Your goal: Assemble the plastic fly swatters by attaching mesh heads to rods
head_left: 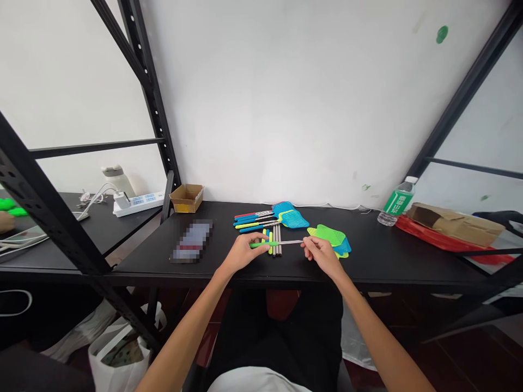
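Note:
My left hand (243, 253) is shut around a green plastic grip (261, 245) on a thin metal fly swatter shaft (290, 242). My right hand (322, 255) pinches the far end of that shaft between its fingertips. Just beneath and between my hands lie several metal shafts with yellow and blue grips (273, 242). Beyond them, several finished fly swatters (255, 220) with red, blue and yellow handles have blue mesh heads (292, 218). Loose green and blue mesh swatter heads (330, 237) form a pile right by my right hand.
All this lies on a black table (368, 256) against a white wall, with a pixelated rectangle (191, 241), a cardboard box (187, 198), a water bottle (397, 201) and a brown package on red material (453, 226). Black shelf uprights (53, 201) flank it. Another person's hand (5, 221) shows far left.

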